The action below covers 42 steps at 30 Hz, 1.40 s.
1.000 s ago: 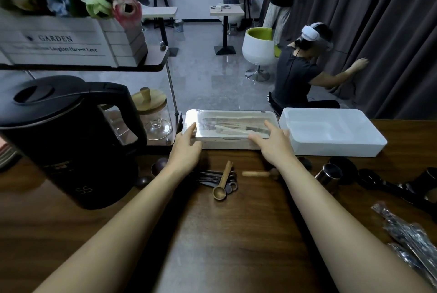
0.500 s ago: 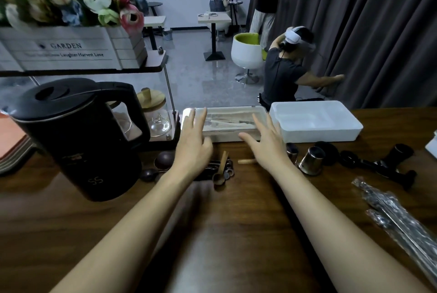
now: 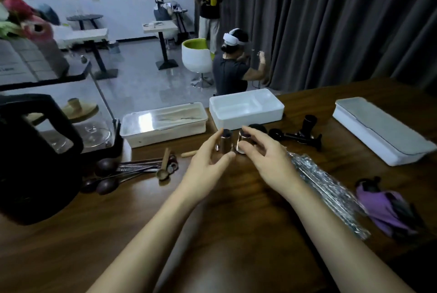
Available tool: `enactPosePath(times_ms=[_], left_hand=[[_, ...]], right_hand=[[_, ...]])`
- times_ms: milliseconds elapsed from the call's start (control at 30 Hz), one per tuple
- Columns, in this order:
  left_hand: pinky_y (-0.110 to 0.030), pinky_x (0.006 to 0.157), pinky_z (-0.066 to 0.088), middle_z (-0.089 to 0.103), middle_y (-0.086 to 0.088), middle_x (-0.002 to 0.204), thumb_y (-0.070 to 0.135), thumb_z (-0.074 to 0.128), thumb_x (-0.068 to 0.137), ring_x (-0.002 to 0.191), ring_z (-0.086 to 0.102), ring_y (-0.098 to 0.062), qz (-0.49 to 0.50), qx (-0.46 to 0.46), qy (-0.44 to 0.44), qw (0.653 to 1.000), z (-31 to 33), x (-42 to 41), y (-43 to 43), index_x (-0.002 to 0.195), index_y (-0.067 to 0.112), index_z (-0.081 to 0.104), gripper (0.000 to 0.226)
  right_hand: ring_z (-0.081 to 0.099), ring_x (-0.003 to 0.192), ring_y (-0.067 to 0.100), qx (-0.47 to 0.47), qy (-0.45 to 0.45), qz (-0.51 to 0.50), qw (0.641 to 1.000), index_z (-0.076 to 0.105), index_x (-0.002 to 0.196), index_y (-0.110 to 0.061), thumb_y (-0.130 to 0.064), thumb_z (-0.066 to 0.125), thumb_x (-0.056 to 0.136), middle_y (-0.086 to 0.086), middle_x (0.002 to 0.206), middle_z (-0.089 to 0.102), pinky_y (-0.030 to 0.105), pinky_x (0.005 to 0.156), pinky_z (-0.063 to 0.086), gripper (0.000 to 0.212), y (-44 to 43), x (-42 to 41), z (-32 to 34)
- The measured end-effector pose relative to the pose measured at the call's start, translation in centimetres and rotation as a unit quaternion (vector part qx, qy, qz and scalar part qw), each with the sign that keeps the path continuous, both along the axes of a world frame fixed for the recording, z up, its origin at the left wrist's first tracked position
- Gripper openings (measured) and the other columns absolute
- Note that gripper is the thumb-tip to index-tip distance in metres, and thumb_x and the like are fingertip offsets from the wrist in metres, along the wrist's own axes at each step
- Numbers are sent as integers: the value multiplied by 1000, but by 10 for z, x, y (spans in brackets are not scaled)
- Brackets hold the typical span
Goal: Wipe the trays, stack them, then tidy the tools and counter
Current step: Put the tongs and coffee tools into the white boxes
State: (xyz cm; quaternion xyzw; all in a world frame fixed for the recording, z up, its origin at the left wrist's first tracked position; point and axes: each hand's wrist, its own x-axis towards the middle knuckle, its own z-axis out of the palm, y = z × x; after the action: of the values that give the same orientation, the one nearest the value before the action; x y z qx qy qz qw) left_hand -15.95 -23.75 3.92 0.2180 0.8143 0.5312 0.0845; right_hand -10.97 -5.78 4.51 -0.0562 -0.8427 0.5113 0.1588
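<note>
Both hands have left the clear-lidded tray (image 3: 163, 124) and drawn back to two small cylindrical cups of polished steel at the picture's centre. The left hand (image 3: 205, 167) pinches the steel cup (image 3: 225, 144) between thumb and forefinger. The right hand (image 3: 267, 157) curls its fingers over the second steel cup (image 3: 241, 145), and the two cups stand just beside each other. At 11 o'clock from the cups lies the clear-lidded tray, a long cream rectangle with rounded corners and a glossy transparent lid, with pale sticks dimly visible inside. At 12 o'clock sits the open white tray (image 3: 246, 110), matt plastic, divided into compartments. At 3 o'clock, well apart, rests a third tray (image 3: 383, 129), white with a grey frosted lid. Black cylindrical coffee tools (image 3: 305, 134) lie at 2 o'clock. At 9 o'clock are a wooden scoop (image 3: 164, 165) and dark, round-bowled metal spoons (image 3: 132, 169); beyond them stands a black kettle (image 3: 30, 157). A crinkled, shiny plastic-wrapped bundle (image 3: 326, 188) and a crumpled purple cloth (image 3: 387, 212) lie at 4 o'clock on the dark, wood-grained worktop (image 3: 236, 233).
</note>
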Motion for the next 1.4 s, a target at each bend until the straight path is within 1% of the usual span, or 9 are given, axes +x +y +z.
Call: enactPosePath(times_ms=[100, 200, 333, 533, 667, 833, 1000, 1200, 1400], left_hand=[[-39, 119, 37, 48, 16, 152, 56, 65, 86, 138, 43, 3, -9, 4, 15, 1000, 2, 11, 45, 155, 41, 36, 76], [-30, 116, 35, 42, 14, 157, 46, 66, 93, 138, 39, 3, -18, -3, 19, 1000, 5, 26, 95, 156, 38, 35, 71], [-36, 120, 33, 37, 15, 161, 49, 67, 92, 145, 33, 0, -32, -5, 29, 999, 4, 41, 161, 157, 41, 32, 73], [-2, 91, 40, 36, 13, 160, 38, 66, 97, 110, 47, 27, -72, -11, 14, 997, -2, 48, 233, 158, 37, 30, 70], [-42, 115, 42, 42, 13, 157, 48, 65, 94, 138, 45, -9, -88, -23, 1, 996, -10, 48, 268, 156, 44, 31, 70], [-35, 118, 34, 40, 12, 158, 44, 64, 97, 143, 38, -10, -96, -56, -5, 994, -21, 53, 290, 155, 44, 33, 66], [-25, 110, 35, 43, 9, 156, 36, 60, 101, 141, 41, -11, -95, -85, -3, 992, -32, 64, 302, 157, 35, 34, 62], [-41, 106, 47, 66, 9, 134, 35, 48, 95, 125, 60, -12, -79, -105, -19, 991, -32, 93, 325, 153, 37, 42, 59], [-41, 112, 44, 62, 18, 138, 42, 47, 95, 130, 56, -4, -39, -68, -36, 996, -43, 120, 340, 156, 33, 38, 63]], right_hand=[[50, 127, 3, -12, -1, -21, 1000, 53, 141, -41, -47, 63, 95, -15, 145, 52, 30, 106, 47, 47, 48, 20, 0], [52, 124, 7, -32, -26, -18, 999, 51, 141, -46, -50, 61, 95, -16, 145, 50, 34, 95, 53, 47, 100, 39, 3], [46, 130, 2, -1, -15, -24, 1000, 52, 143, -39, -46, 60, 97, -27, 135, 45, 35, 110, 45, 48, 165, 56, 6], [42, 137, 6, 83, -26, -70, 994, 53, 143, -37, -43, 58, 99, -16, 148, 48, 31, 112, 38, 45, 242, 67, 6], [36, 144, 17, 231, -71, -149, 959, 52, 144, -29, -38, 56, 101, -4, 154, 46, 38, 115, 34, 45, 292, 69, -4], [4, 154, 35, 376, -257, -200, 868, 22, 158, -40, -59, 45, 98, 3, 168, 15, 59, 121, 0, 67, 336, 85, -35], [17, 152, 25, 380, -212, -143, 889, 31, 153, -47, -57, 43, 98, -7, 164, 27, 48, 121, 13, 57, 331, 98, -31], [26, 145, 20, 394, -160, -90, 901, 42, 148, -43, -71, 46, 92, -12, 158, 38, 45, 114, 24, 63, 308, 108, -27], [32, 143, 21, 353, -119, -68, 925, 52, 142, -41, -67, 55, 90, -10, 154, 46, 45, 113, 24, 58, 318, 123, -26]])
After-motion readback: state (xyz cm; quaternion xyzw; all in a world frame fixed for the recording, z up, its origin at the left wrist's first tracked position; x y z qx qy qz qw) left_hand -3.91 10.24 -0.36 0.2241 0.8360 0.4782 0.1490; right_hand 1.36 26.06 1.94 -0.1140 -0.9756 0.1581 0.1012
